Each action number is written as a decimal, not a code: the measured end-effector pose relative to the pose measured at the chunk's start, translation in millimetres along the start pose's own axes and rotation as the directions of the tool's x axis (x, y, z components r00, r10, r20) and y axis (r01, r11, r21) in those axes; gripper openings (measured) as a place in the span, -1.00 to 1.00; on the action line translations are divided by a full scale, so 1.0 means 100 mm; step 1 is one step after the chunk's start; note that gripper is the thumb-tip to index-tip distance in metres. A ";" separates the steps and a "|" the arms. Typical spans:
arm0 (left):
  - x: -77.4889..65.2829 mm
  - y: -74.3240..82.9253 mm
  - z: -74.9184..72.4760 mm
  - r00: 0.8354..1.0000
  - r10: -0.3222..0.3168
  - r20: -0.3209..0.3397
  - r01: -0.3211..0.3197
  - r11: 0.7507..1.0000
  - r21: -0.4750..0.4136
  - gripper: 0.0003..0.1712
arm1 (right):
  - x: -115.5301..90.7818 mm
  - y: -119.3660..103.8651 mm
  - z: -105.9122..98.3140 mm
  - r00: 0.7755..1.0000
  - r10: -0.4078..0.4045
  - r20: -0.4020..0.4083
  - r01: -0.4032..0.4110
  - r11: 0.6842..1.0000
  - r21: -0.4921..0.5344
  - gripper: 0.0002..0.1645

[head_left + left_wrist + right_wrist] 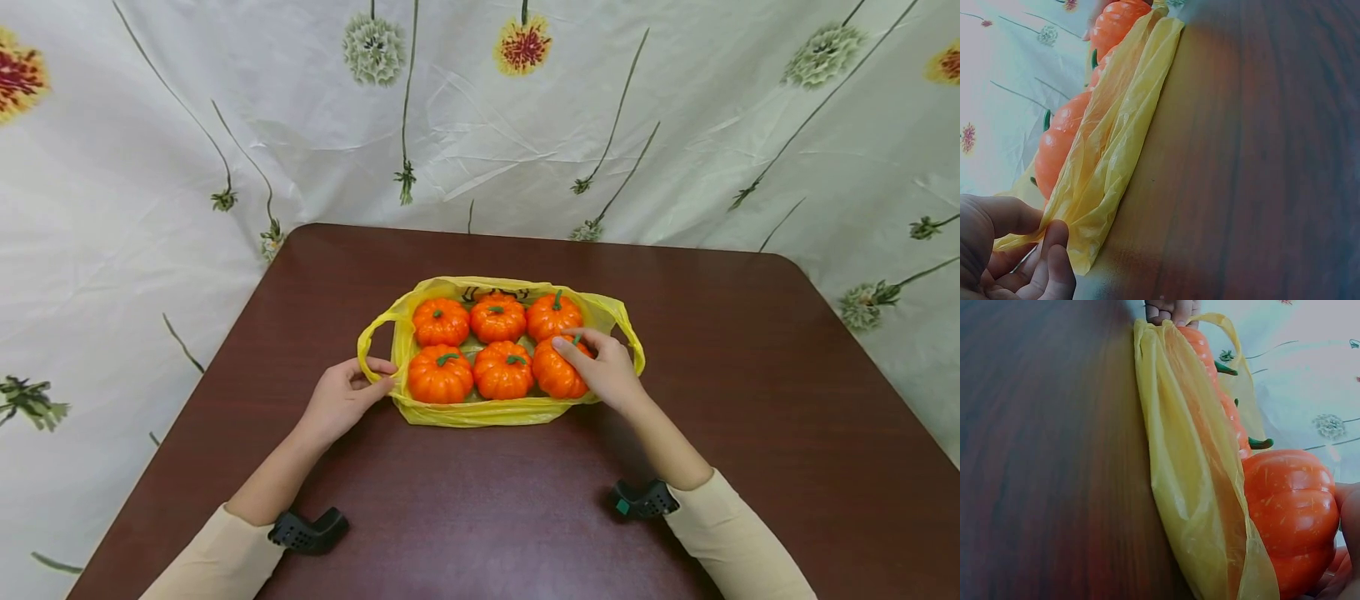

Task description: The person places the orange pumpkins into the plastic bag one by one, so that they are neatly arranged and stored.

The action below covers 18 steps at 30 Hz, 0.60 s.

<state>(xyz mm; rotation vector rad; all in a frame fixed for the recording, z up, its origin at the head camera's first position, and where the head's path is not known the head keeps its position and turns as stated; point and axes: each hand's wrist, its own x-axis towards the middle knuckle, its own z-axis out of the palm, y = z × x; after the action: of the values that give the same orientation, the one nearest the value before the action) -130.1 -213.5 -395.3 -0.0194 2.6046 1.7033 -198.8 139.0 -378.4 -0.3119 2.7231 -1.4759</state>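
A yellow plastic bag (480, 414) lies spread on the table with its mouth facing up, and several orange toy pumpkins with green stems sit in it in two rows. My left hand (347, 398) pinches the bag's left edge beside the handle loop; in the left wrist view the thumb and fingers (1054, 240) meet on the yellow film. My right hand (609, 367) grips the front right pumpkin (555, 372), thumb on its near top and fingers over the far side. In the right wrist view this pumpkin (1291, 519) bulges above the bag's rim.
The dark brown wooden table (750, 400) extends around the bag on all sides. Behind it hangs a white cloth (480, 125) printed with flowers. Black wrist devices sit at both sleeve cuffs, the left one (309, 531) and the right one (643, 500).
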 end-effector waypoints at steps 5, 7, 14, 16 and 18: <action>0.00 0.00 0.00 1.000 -0.001 0.006 0.001 1.000 -0.011 -0.66 | -0.01 0.03 0.02 1.000 0.029 -0.007 -0.030 0.999 -0.025 -0.49; 0.00 0.00 0.00 1.000 -0.001 0.008 0.002 1.000 -0.014 -0.66 | -0.01 0.04 0.03 0.999 0.036 -0.013 -0.036 0.999 -0.031 -0.50; 0.00 0.00 0.00 1.000 0.004 0.007 -0.004 1.000 -0.015 -0.66 | 0.01 0.03 0.08 0.993 0.083 -0.085 -0.093 0.988 -0.125 -0.47; 0.00 -0.01 0.00 1.000 0.006 0.007 -0.006 1.000 -0.017 -0.66 | 0.01 0.02 0.10 0.988 0.108 -0.109 -0.125 0.980 -0.157 -0.43; 0.00 -0.01 0.01 1.000 0.010 0.009 -0.010 1.000 -0.020 -0.66 | 0.01 0.01 0.12 0.984 0.132 -0.123 -0.152 0.974 -0.169 -0.40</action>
<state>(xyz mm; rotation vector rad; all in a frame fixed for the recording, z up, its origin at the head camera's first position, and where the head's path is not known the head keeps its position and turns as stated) -130.1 -213.4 -397.0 0.0013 2.5856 1.7281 -198.4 129.1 -385.4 -0.0364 2.9011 -1.2535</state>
